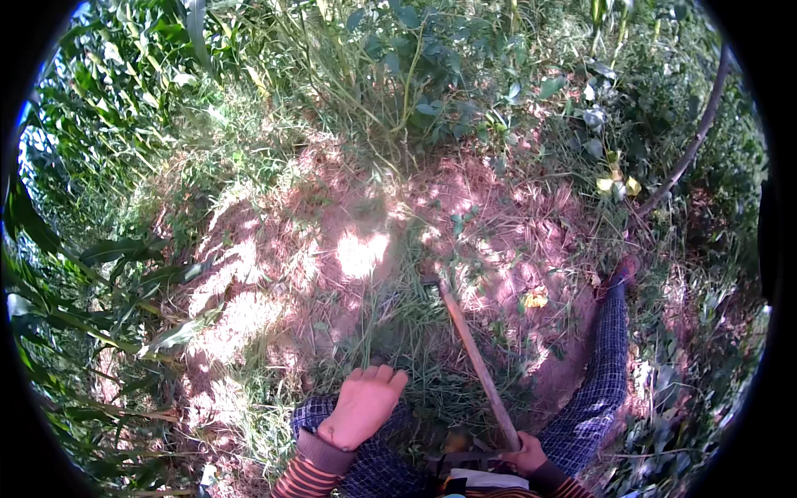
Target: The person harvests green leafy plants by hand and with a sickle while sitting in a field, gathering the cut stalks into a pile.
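Observation:
My right hand (528, 455) grips the lower end of a wooden handle (474, 361) that slants up and left across the grass. A small dark metal head (431, 281) is at the handle's far end, low among the grass, its shape partly hidden. To the left, my left hand (368, 401) is seen from the back with its fingers curled, just above my bent knee. Green grass blades (373, 336) stand and lie at its fingertips; whether the fingers hold any cannot be told. Cut or flattened grass (442, 380) lies between the two hands.
My right leg (607, 355) stretches out at the right. Tall maize-like plants (124, 81) crowd the left side, with long leaves (180, 336) reaching in. Leafy bushes (436, 81) stand ahead. A thin curved branch (697, 134) rises at the right. Dry straw litters the soil (348, 205).

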Tool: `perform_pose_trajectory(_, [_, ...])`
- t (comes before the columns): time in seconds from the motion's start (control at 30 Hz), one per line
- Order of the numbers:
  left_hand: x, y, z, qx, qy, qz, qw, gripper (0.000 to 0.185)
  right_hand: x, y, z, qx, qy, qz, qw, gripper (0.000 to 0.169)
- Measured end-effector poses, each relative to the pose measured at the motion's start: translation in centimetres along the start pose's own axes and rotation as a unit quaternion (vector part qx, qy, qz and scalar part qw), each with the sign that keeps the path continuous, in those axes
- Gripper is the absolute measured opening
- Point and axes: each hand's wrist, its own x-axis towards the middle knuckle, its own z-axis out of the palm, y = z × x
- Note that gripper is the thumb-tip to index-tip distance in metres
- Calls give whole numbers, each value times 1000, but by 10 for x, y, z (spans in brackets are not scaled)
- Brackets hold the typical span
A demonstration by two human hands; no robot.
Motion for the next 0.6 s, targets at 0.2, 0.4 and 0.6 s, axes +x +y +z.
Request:
perform_pose_trajectory(0.2, [3,10,-3,-1,1,25,1000,16,67,-67,-20,12,107,-122,987,30])
perform_pose_trajectory(0.4, [5,10,-3,-34,-9,47,998,24,139,-182,29,153,85,-283,943,25])
perform_pose_trajectory(0.6, [19,-2,-38,-120,99,11,988,35,156,-198,75,-45,72,-297,951,31])
